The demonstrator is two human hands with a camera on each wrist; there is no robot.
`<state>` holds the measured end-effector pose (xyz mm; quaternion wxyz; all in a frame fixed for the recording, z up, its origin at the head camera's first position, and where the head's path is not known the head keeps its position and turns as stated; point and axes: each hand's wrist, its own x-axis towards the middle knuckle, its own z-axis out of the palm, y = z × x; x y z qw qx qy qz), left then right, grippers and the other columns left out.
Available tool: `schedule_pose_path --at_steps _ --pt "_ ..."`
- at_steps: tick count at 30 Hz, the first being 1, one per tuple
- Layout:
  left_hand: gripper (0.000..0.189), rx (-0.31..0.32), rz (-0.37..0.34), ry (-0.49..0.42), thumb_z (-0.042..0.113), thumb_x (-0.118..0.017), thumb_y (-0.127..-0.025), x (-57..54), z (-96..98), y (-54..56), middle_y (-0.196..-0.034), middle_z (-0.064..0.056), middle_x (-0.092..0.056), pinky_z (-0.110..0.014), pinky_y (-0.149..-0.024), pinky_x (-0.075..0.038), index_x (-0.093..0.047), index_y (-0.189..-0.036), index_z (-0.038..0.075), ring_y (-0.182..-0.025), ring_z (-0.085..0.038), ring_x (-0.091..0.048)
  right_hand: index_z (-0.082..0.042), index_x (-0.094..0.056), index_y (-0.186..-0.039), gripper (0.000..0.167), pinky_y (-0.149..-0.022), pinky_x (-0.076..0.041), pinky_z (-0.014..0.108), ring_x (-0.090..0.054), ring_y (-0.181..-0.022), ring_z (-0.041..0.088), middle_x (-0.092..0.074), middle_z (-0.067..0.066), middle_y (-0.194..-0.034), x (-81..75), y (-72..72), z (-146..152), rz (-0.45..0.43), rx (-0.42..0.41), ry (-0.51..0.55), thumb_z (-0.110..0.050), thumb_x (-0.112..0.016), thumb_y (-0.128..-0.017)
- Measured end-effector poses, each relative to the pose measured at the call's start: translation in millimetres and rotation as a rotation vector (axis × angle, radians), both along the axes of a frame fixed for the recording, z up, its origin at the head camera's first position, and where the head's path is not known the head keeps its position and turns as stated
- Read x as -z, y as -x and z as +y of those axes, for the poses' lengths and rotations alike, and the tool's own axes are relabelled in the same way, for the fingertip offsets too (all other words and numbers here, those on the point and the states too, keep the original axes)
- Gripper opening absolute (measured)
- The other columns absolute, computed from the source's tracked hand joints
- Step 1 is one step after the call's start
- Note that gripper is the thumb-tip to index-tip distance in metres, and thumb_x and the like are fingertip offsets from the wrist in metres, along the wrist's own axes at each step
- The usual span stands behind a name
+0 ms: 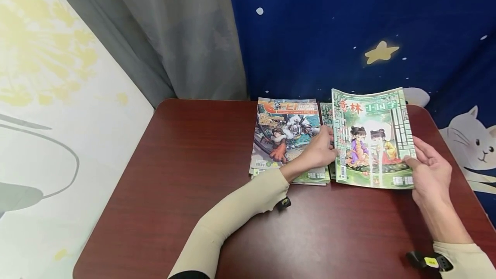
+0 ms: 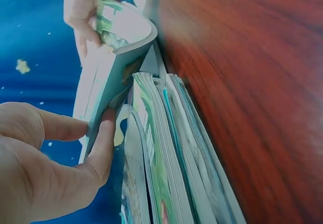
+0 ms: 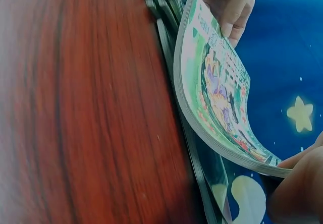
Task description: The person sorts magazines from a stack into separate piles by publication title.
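Observation:
Both hands hold a green-covered magazine (image 1: 381, 115) with two cartoon children on its front, over the right part of the table. My left hand (image 1: 318, 147) pinches its left edge between thumb and fingers, as the left wrist view shows. At the opposite edge my right hand (image 1: 432, 178) grips it, thumb on the cover and fingers behind. The magazine (image 3: 222, 93) bows into a curve, raised at its edges. Another green magazine (image 1: 327, 113) lies beneath, mostly hidden. Left of it is a stack of magazines (image 2: 166, 153), topped by a dark comic-style magazine (image 1: 271, 130) under my left wrist.
The reddish-brown table (image 1: 186, 175) stretches left and toward me. A blue starry curtain (image 1: 302, 33) and a grey curtain (image 1: 193, 33) hang right behind its back edge. A white wall (image 1: 46, 119) with yellow patterns stands at the left.

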<state>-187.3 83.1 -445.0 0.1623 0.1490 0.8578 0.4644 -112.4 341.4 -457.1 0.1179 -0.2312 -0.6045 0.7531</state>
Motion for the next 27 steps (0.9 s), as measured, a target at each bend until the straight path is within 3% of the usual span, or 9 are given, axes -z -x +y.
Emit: schedule_pose_path --at_steps 4,8,12,15,18,20,22,24,27 --pt "0.048 0.011 0.019 0.077 0.011 -0.074 -0.098 1.5 12.9 7.2 -0.123 0.002 -0.061 -0.02 -0.076 -0.05 -0.046 -0.137 0.014 -0.09 -0.007 -0.059 -0.016 -0.056 -0.154 0.062 -0.069 -0.057 0.012 -0.069 -0.099 -0.006 -0.072 -0.014 -0.128 1.3 3.5 8.5 -0.023 0.013 -0.013 0.014 -0.053 -0.1" --pt "0.051 0.018 0.014 0.141 0.01 -0.071 -0.096 11.9 26.3 22.2 -0.103 0.0 -0.062 -0.025 -0.063 -0.046 -0.045 -0.138 0.015 -0.068 -0.011 -0.051 -0.015 -0.056 -0.154 0.062 -0.07 -0.056 0.01 -0.069 -0.099 -0.007 -0.074 -0.016 -0.12 1.6 10.8 17.5 -0.014 0.006 -0.03 0.014 -0.052 -0.099" --pt "0.065 0.004 -0.067 0.146 0.002 -0.066 -0.092 20.6 39.1 37.6 -0.087 -0.002 -0.057 -0.031 -0.052 -0.04 -0.04 -0.151 0.015 -0.053 -0.015 -0.037 -0.016 -0.059 -0.152 0.061 -0.069 -0.055 0.01 -0.069 -0.095 -0.007 -0.075 -0.018 -0.111 1.1 20.7 25.2 -0.022 0.006 -0.024 0.014 -0.053 -0.099" --pt "0.081 0.011 -0.148 0.138 -0.002 -0.063 -0.093 17.1 43.1 41.6 -0.076 -0.003 -0.052 -0.033 -0.048 -0.036 -0.027 -0.164 0.013 -0.05 -0.015 -0.03 -0.016 -0.059 -0.152 0.059 -0.068 -0.055 0.011 -0.07 -0.092 -0.007 -0.076 -0.02 -0.105 3.2 26.5 29.4 -0.052 0.003 -0.023 0.013 -0.054 -0.1" --pt "0.091 0.027 -0.156 0.188 -0.001 -0.062 -0.092 22.6 48.1 44.6 -0.064 -0.001 -0.046 -0.033 -0.045 -0.032 -0.016 -0.17 0.012 -0.046 -0.015 -0.026 -0.015 -0.057 -0.153 0.059 -0.066 -0.054 0.011 -0.069 -0.089 -0.008 -0.076 -0.022 -0.097 7.5 29.4 33.0 -0.088 -0.004 -0.035 0.012 -0.054 -0.1" --pt "0.09 0.036 -0.104 0.254 0.001 -0.065 -0.091 27.1 50.7 43.6 -0.071 0.0 -0.052 -0.031 -0.046 -0.035 -0.02 -0.168 0.009 -0.049 -0.013 -0.032 -0.014 -0.054 -0.155 0.06 -0.065 -0.054 0.011 -0.069 -0.085 -0.01 -0.075 -0.025 -0.092 10.9 30.3 35.0 -0.104 -0.021 -0.052 0.011 -0.054 -0.101" --pt "0.076 0.05 -0.027 0.321 0.003 -0.067 -0.089 31.9 52.3 41.2 -0.091 -0.003 -0.061 -0.028 -0.052 -0.04 -0.036 -0.159 0.005 -0.061 -0.013 -0.041 -0.011 -0.051 -0.157 0.061 -0.064 -0.053 0.011 -0.068 -0.082 -0.011 -0.074 -0.027 -0.089 14.6 30.9 37.3 -0.107 -0.048 -0.066 0.011 -0.053 -0.1" --pt "0.051 0.072 0.049 0.377 0.006 -0.069 -0.089 32.8 52.3 36.8 -0.116 -0.008 -0.062 -0.026 -0.061 -0.045 -0.052 -0.137 0.004 -0.078 -0.013 -0.049 -0.009 -0.046 -0.16 0.063 -0.064 -0.053 0.011 -0.067 -0.081 -0.012 -0.072 -0.029 -0.087 18.2 31.5 40.2 -0.113 -0.091 -0.098 0.01 -0.052 -0.101" --pt "0.022 0.104 0.154 0.466 0.011 -0.072 -0.09 32.7 53.0 29.7 -0.133 -0.01 -0.057 -0.023 -0.079 -0.052 -0.056 -0.105 0.012 -0.101 -0.013 -0.055 -0.008 -0.04 -0.163 0.064 -0.062 -0.051 0.012 -0.065 -0.08 -0.014 -0.069 -0.034 -0.085 23.4 32.2 45.3 -0.155 -0.151 -0.183 0.007 -0.051 -0.102"
